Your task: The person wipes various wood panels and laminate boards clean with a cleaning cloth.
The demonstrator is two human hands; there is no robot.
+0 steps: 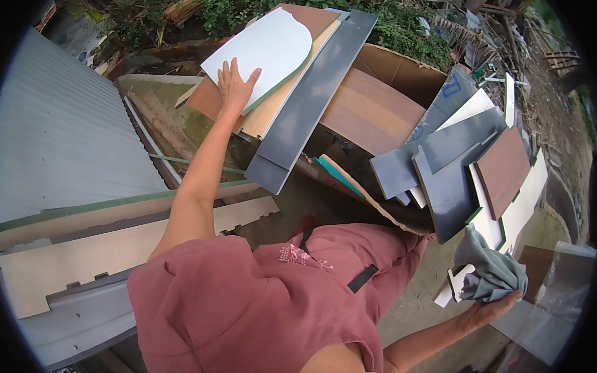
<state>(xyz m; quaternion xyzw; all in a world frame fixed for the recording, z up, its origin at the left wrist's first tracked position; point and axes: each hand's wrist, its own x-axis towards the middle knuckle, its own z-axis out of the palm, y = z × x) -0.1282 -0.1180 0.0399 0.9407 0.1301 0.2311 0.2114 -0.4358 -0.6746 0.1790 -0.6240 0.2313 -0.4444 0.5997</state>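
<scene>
Grey-green crumpled cloth (pixel 496 262) sat bunched in the right hand (pixel 495 310), whose fingers were mostly hidden. The left hand (pixel 235 85) lay with fingers spread, gripping nothing, on the white round-cornered board (pixel 277 41), at its near left edge. Beneath was a pale wood-toned board (pixel 269 116), beside a long dark-grey panel (pixel 314 101). Pressure so near that edge could have tipped the loosely stacked pieces. Past the right edge of the open brown cardboard box (pixel 407 75), jumbled dark-grey offcuts (pixel 451 192) looked likely to slide if knocked.
</scene>
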